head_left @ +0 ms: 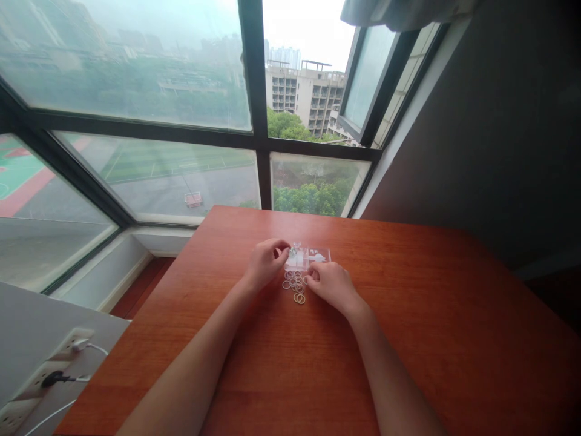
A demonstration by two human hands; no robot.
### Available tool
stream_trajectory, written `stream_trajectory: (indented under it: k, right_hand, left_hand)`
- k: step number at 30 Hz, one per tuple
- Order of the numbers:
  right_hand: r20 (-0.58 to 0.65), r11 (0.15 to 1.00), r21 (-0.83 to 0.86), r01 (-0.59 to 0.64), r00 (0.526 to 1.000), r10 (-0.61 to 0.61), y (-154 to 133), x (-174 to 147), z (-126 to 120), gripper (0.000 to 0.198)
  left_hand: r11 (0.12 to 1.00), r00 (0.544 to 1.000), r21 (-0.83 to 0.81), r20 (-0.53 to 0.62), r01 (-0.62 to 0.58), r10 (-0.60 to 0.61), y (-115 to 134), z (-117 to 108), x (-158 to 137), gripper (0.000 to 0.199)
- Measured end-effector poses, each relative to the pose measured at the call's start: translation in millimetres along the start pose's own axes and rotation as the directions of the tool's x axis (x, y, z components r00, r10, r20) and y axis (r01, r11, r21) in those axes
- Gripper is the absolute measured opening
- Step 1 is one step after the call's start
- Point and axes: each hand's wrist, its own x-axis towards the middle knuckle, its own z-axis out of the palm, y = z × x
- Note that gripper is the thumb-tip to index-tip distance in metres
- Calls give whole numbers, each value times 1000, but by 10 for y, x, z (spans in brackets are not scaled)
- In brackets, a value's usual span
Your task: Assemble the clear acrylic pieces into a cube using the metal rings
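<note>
A small clear plastic box lies on the wooden table between my two hands, its transparent lid opened out to the right. Small shiny pieces show at the box's far left corner. My left hand is at the box's left side, thumb and fingertips pinched together; what they hold is too small to make out. In front of the box lies a loose cluster of pale thin rings, several of them overlapping. My right hand is beside the rings, fingers curled in a pinch at their right edge; its contents are hidden.
The reddish-brown table reaches to the window frame at its far side. One window pane is swung open. At lower left, plugs and white cables sit in wall sockets. A dark wall stands on the right.
</note>
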Motion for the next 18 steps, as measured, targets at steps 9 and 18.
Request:
stream_trajectory:
  k: [9,18]
  right_hand:
    - [-330,988,153,22,943,30,30,18,-8,11]
    - [-371,981,188,43,928,30,4,7,-22,11]
  left_hand:
    - [985,996,-170,82,-29,44,187,83,-51,17]
    - [980,978,-170,165,-102,130,264,157,-97,17]
